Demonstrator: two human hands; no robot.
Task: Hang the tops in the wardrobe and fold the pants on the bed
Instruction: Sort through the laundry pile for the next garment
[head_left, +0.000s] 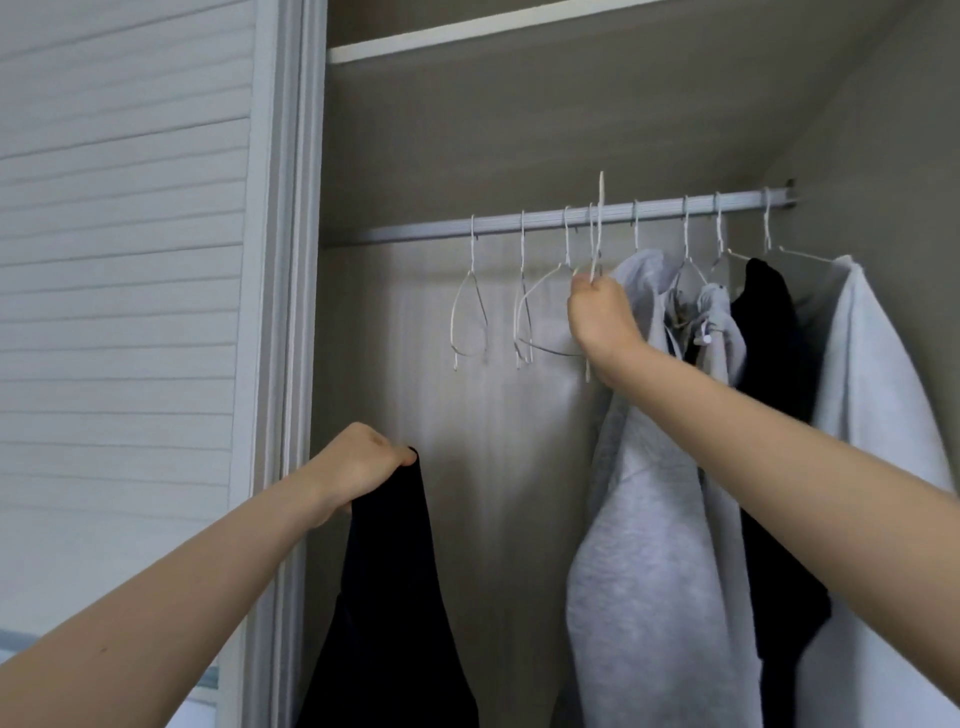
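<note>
Inside the open wardrobe (519, 130), up at the rail (519, 221), our right hand (600, 317) has its fingers (589, 283) curled tight round a white wire hanger (600, 218), pinching it just below the hook; the hook tip pokes up above the rail. Lower left, our left hand (358, 467) grips the top edge of a black top (395, 597), fingers bunched into the cloth, w/ the rest hanging straight down in front of the wardrobe's back panel. Three empty wire hangers (470, 312) hang on the rail left of the right hand. To its right hang a grey hoodie (639, 545), a black garment (769, 364) & a white garment (857, 364). A slatted door (130, 260) fills the left side.
</note>
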